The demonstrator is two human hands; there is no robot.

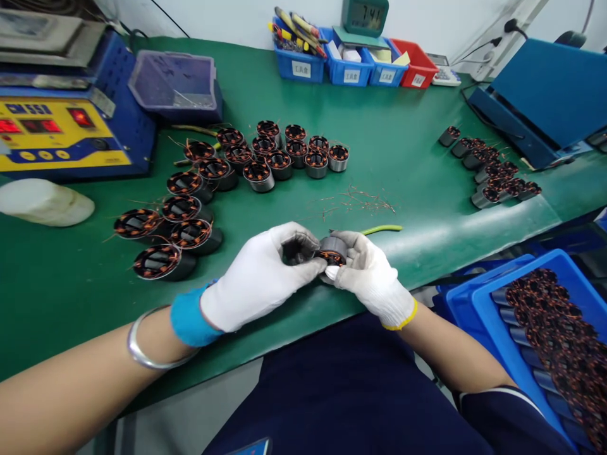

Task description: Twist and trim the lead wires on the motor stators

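The left hand (263,275) and right hand (372,272) pinch the wound metal ring (333,244) between their fingertips. It looks stiff, fairly heavy; best held around its outside, sparing delicate copper windings (332,258)

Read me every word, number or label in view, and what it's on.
"7:41" on the clock.
"工具盒" on each of three blue bins.
"CM 55", last character unclear, on the yellow panel.
Too blurred or small: label on the red bin, red displays, side sticker, calculator keys.

Workshop: green bench (417,133), copper-wound cores (279,165), tool bins (300,71)
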